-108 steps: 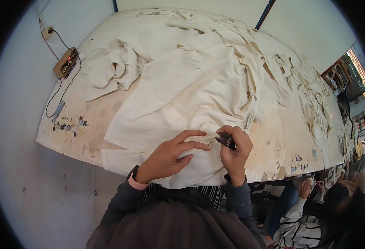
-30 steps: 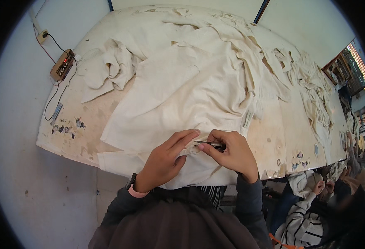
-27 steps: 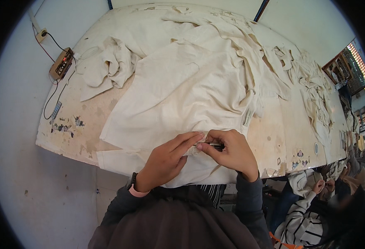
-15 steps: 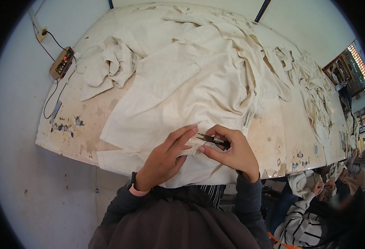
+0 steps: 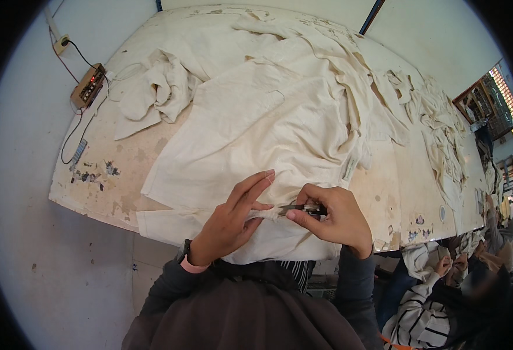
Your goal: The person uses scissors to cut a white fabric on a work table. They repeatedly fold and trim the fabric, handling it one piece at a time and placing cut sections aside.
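A large, wrinkled sheet of cream cloth (image 5: 227,134) lies before me, its narrow folded edge between my hands. My left hand (image 5: 233,219) has the upper fingers stretched out, while its lower fingers and thumb hold that edge; part of this grip is hidden. In my right hand (image 5: 335,219) are small dark thread snips (image 5: 297,207), their pointed blades aimed left at the folded edge beside my left fingers. My right thumb lies along the lower side of the snips.
More crumpled cream cloth (image 5: 157,93) lies on the stained table (image 5: 105,198). A wooden power box (image 5: 87,84) with cords sits at the left edge, beside a grey remote (image 5: 80,150). At lower right a co-worker (image 5: 420,309) in a striped top handles pale cloth.
Since 3.6 seconds ago my hands have come onto the folded edge. In the last half second my left fingertips rose slightly and my right hand moved down and rightward with the snips.
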The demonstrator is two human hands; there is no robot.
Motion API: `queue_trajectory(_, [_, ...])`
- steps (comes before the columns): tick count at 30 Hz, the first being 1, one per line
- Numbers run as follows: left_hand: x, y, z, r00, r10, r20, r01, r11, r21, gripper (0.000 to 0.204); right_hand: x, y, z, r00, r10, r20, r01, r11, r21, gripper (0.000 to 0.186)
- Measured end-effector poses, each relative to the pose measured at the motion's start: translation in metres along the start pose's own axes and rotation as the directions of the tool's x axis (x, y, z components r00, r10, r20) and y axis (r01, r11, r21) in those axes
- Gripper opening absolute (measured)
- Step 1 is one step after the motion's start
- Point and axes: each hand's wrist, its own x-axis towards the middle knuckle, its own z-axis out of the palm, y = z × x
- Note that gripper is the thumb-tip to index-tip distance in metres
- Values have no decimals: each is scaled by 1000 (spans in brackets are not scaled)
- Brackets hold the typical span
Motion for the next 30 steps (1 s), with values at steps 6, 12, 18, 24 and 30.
queue_trajectory(6, [2, -1, 1, 998, 57, 2, -57, 998, 22, 88, 1, 2, 10, 999, -50, -19, 47, 991, -122, 40])
queue_trajectory(12, [1, 0, 0, 1000, 16, 1, -16, 998, -59, 85, 0, 2, 11, 996, -40, -80, 38, 999, -28, 29])
queue_trajectory(18, [-1, 0, -3, 999, -31, 19, 31, 1000, 0, 58, -4, 17, 16, 980, 25, -197, 0, 992, 122, 28])
queue_trajectory(24, [-23, -33, -40, 997, 82, -11, -79, 983, 167, 66, -14, 46, 2, 856, 276, -437, -58, 892, 449, 24])
queue_trajectory(30, [-17, -25, -58, 802, -292, -522, 300, 951, -71, 39, -26, 86, 22, 881, 309, -359, -141, 895, 424, 23])
